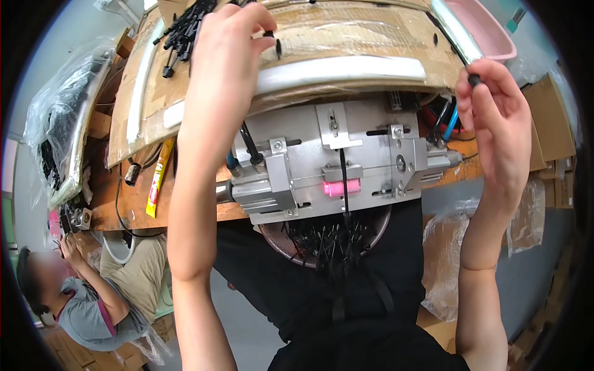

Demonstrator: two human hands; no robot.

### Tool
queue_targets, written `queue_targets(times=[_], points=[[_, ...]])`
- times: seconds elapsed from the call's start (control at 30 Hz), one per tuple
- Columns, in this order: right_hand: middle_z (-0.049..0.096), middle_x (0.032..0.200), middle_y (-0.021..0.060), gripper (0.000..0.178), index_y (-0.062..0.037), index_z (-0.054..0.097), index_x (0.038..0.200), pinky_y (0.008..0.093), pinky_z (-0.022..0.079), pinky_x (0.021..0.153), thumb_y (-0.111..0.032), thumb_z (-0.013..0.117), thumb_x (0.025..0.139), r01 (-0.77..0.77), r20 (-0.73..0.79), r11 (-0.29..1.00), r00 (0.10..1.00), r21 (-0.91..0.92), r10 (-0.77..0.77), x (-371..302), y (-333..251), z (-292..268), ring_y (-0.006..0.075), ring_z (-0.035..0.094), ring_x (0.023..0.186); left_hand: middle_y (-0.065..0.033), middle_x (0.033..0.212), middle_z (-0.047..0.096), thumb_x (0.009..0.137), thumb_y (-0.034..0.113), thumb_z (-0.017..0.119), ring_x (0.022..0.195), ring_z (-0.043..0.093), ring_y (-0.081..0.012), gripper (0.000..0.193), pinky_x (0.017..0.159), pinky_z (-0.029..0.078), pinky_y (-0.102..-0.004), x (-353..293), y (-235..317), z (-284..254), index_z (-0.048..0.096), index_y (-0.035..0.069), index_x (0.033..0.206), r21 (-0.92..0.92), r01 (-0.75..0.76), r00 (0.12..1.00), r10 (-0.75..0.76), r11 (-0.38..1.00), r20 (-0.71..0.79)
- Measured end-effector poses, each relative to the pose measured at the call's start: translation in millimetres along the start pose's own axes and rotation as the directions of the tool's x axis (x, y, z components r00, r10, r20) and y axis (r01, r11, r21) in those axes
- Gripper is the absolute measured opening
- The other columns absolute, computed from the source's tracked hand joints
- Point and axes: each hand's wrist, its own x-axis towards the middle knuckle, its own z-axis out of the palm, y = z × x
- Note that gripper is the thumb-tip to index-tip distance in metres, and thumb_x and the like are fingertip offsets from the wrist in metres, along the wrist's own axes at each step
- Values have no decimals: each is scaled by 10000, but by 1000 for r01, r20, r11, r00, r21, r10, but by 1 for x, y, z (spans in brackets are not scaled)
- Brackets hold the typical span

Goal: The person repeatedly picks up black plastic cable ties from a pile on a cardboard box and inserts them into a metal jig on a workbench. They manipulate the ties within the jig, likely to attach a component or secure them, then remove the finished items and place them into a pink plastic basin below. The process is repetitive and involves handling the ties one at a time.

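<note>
My left hand (232, 43) is raised over the cardboard-covered board (346, 40), its fingertips pinched on a small black part (268, 34). Just beside those fingers another little black piece (278, 48) shows against the cardboard. At the board's right end my right hand (498, 111) is closed, thumb and fingers gripping a black part (474, 80) by its rounded end. Between my forearms sits a metal clamping fixture (303, 157). A thin black rod (344, 179) lies across its middle, over a pink block (334, 187).
A pile of black rods (189, 31) lies at the board's far left. Below the fixture a bowl (269, 238) holds many black parts. A yellow packet (159, 179) rests on the wooden bench. A pink tub (489, 28) stands far right. Another person (99, 309) works at lower left.
</note>
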Motion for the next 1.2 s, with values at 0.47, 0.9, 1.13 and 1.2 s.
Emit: queue_targets(times=[0.47, 0.9, 1.13, 1.2], points=[[669, 919, 165, 185, 44, 566, 1068, 209, 490, 608, -19, 637, 910, -11, -236, 998, 972, -62, -4, -66, 1, 14, 131, 620, 753, -96, 970, 502, 733, -41, 590, 846, 507, -203, 664, 801, 472, -277, -164, 162, 7, 421, -129, 1370, 86, 96, 885, -125, 992, 448], [651, 876, 157, 641, 103, 532, 1290, 311, 490, 585, 123, 747, 686, 194, 173, 781, 979, -593, -112, -136, 48, 71, 219, 580, 647, -114, 934, 604, 803, -95, 563, 865, 591, -294, 380, 769, 478, -377, -61, 74, -3, 632, 68, 1139, 24, 70, 998, -70, 997, 1], [503, 646, 67, 634, 48, 524, 1340, 336, 431, 538, 19, 749, 747, 218, 242, 742, 967, -634, -77, -132, 70, 92, 185, 514, 572, -147, 823, 649, 760, 40, 733, 893, 641, -306, 161, 846, 487, -356, 24, 15, -6, 679, -23, 898, -42, 405, 865, -368, 913, 343], [510, 650, 66, 632, 33, 523, 1348, 336, 438, 538, 11, 745, 756, 204, 239, 740, 969, -641, -59, -131, 70, 94, 187, 520, 575, -157, 855, 649, 774, 26, 706, 949, 627, -316, 116, 890, 465, -357, 20, 8, -1, 670, -18, 876, -39, 351, 905, -329, 935, 271]])
